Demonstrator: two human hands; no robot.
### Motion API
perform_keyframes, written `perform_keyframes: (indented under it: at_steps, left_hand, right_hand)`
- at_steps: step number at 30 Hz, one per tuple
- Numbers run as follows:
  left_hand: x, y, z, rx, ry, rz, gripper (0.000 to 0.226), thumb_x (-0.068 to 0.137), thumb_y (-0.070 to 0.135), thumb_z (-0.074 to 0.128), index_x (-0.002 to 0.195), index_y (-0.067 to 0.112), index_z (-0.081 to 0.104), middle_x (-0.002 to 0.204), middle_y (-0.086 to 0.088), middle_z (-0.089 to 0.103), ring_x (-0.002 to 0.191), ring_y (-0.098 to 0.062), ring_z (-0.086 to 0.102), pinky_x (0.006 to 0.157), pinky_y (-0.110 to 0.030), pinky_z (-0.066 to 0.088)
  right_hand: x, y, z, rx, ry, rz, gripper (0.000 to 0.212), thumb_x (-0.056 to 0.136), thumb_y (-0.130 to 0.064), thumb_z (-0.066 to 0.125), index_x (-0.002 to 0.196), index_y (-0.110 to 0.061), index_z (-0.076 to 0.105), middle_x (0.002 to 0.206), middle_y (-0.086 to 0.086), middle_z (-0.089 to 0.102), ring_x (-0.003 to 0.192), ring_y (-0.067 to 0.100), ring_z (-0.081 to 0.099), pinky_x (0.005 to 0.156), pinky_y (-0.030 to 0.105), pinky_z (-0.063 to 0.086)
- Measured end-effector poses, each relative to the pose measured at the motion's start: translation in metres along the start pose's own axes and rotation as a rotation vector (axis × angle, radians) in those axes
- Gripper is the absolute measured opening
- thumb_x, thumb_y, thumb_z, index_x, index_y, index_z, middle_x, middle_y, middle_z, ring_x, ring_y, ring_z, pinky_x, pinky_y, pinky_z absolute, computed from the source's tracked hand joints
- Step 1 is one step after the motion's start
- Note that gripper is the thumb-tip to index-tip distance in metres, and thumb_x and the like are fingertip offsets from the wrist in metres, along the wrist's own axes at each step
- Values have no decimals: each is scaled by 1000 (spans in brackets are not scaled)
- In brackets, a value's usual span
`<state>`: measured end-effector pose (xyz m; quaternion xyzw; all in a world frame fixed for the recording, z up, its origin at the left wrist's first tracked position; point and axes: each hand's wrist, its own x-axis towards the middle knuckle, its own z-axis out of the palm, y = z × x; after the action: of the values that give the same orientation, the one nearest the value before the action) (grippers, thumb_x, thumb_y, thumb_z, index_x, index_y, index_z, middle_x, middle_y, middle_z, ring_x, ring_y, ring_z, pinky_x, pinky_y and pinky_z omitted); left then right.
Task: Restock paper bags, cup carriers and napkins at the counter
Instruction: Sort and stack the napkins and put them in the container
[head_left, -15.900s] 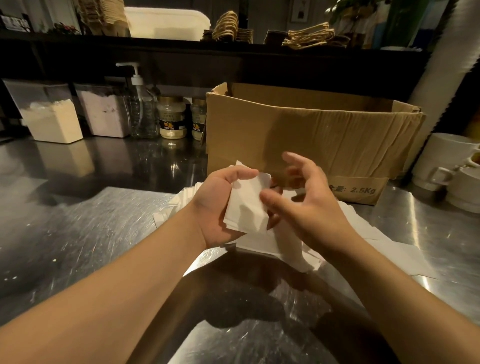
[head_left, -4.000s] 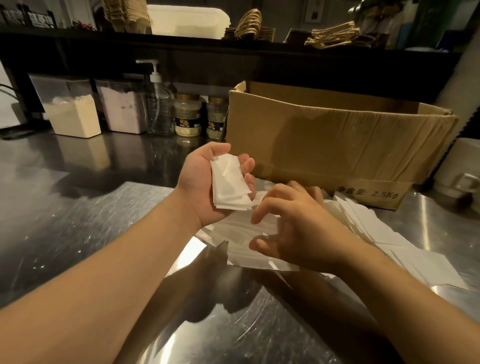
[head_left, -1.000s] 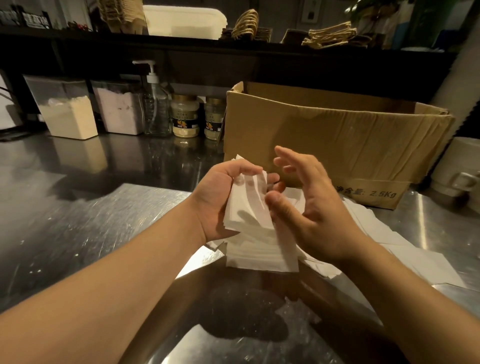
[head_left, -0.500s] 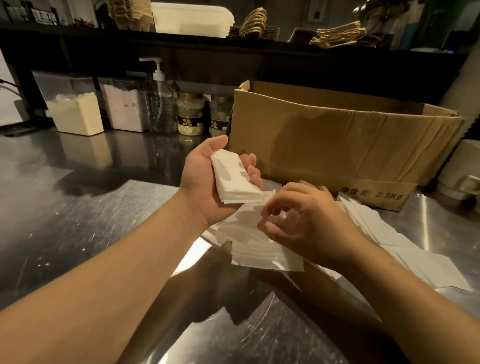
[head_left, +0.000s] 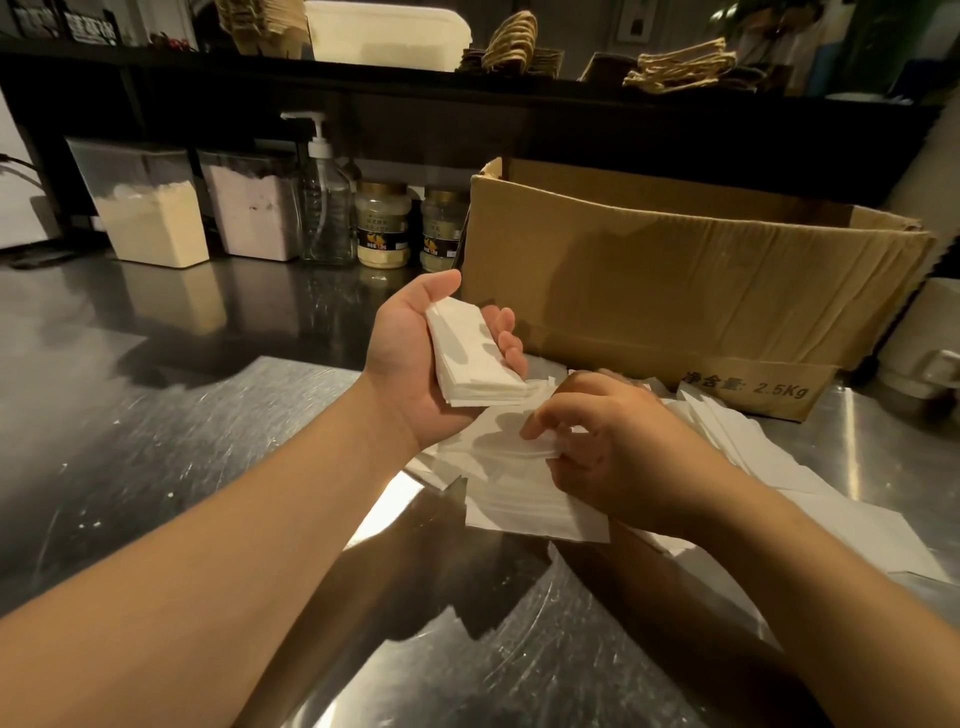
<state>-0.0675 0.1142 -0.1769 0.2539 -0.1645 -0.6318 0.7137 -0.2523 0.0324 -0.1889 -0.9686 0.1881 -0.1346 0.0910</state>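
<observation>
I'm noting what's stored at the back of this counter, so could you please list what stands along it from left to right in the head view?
Container of pale yellow powder → container of pinkish powder → clear pump bottle → first gold-lidded jar → second gold-lidded jar → open cardboard box → white mug.

The one camera sits on my head, looking forward and down along both my forearms. My left hand (head_left: 415, 358) and right hand (head_left: 618, 447) fill the near middle, close to the lens. Beyond them the steel counter (head_left: 156, 431) runs toward the cardboard box (head_left: 675, 291) and a dark shelf (head_left: 467, 98) across the top. The wide lens bends the edges.
</observation>
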Motion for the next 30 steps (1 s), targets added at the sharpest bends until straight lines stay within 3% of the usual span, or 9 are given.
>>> perform_keyframes:
  at_steps: [10,14,17,19,21,23,24,28,30]
  left_hand:
    - [-3,-2,3,82,15,-22,73,72,32,70,140,17,49,107,-10,57,83,-23,58,76,-33,54]
    - [-4,-1,4,78,-4,-30,53,79,24,62,129,13,51,98,-8,61,79,-20,57,81,-30,49]
    - [-5,-1,4,80,-14,-32,55,79,25,62,132,14,52,97,-7,63,77,-18,57,79,-30,49]
    - [-4,0,3,106,-10,-31,60,78,27,64,136,16,52,98,-7,64,77,-18,57,78,-29,50]
    - [-4,1,2,142,-15,-34,62,81,28,65,139,15,50,99,-7,64,82,-19,59,94,-29,47]
    - [-3,0,1,226,-41,-51,61,82,29,68,138,11,50,107,-9,63,99,-23,60,114,-37,35]
    - [-3,-1,1,289,-43,-66,65,81,31,70,139,9,51,113,-10,62,108,-26,59,116,-41,34]
    - [-6,-9,8,557,-24,-120,56,80,43,61,130,17,60,107,-11,67,95,-27,66,91,-43,52]
    - [-8,-13,9,578,-65,-169,56,83,44,58,133,19,60,111,-12,66,96,-29,65,92,-45,51]
  right_hand:
    - [1,3,1,138,172,10,25,91,-25,72,95,-46,60,103,-25,55,105,7,50,90,35,52]
    - [-2,-1,-2,342,252,38,20,93,-25,66,92,-44,59,98,-25,61,97,4,59,70,20,54]
    - [-4,-3,-5,510,301,4,15,93,-28,65,92,-43,65,93,-24,67,96,0,60,73,15,53]
    - [-5,-3,-8,693,292,-10,10,92,-29,65,92,-37,71,96,-20,70,96,6,63,76,21,55]
    - [-6,-3,-13,935,269,-29,12,87,-25,66,95,-26,74,98,-10,74,98,14,68,82,28,59]
    - [-6,-3,-16,1128,255,-32,19,81,-18,69,100,-16,73,101,-1,76,98,19,71,82,29,59]
    - [-6,-2,-17,1165,259,-25,23,79,-18,71,101,-14,72,102,2,77,99,21,72,82,29,59]
    - [-5,-4,-18,1158,307,26,25,74,-21,73,97,-14,72,96,0,77,94,19,73,78,27,60]
    - [-5,-4,-17,1125,332,49,26,73,-23,73,98,-16,71,96,-1,76,96,19,73,79,30,61]
